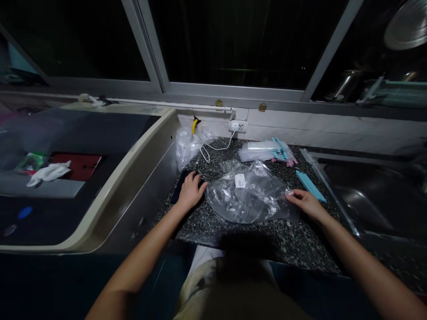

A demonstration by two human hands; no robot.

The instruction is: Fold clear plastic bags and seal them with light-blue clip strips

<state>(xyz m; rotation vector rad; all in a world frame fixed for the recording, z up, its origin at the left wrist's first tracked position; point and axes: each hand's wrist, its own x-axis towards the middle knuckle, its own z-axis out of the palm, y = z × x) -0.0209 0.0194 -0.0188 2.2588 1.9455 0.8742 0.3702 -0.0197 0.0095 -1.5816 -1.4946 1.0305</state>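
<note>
A clear, crumpled plastic bag (248, 202) with a small white label lies on the speckled dark countertop (213, 233). My right hand (305, 202) pinches its right edge between thumb and fingers. On the left, my left hand (191, 191) rests with fingers apart over a flat dark object (176, 194), its thumb close to the bag's left edge. Light blue strips (311, 186) lie just beyond my right hand. Behind the bag are clear plastic packets (260, 150) with blue and pink pieces (282, 151) at their right end.
A sink (373, 191) is at the right. The wall socket (238, 126) holds a plug with a white cable (220, 148). Another clear bag (187, 144) sits at the back left, beside a raised appliance (133, 178) bearing a red item (80, 166) and white tissue (50, 172).
</note>
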